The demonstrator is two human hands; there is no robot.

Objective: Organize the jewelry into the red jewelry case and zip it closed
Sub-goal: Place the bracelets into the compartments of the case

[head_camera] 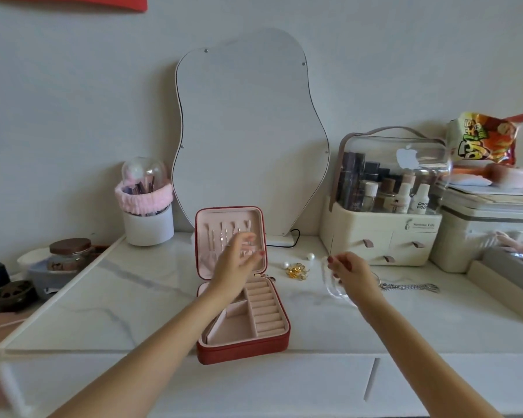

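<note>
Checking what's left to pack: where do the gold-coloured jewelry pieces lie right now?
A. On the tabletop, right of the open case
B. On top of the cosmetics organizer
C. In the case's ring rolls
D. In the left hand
A: the gold pieces sit on the marble tabletop, right of the open red jewelry case, beside two pearls.

Your left hand (237, 260) reaches forward with fingers loosely spread and blurred, while your right hand (349, 271) hovers with fingertips pinched together, both arms extended.
</note>
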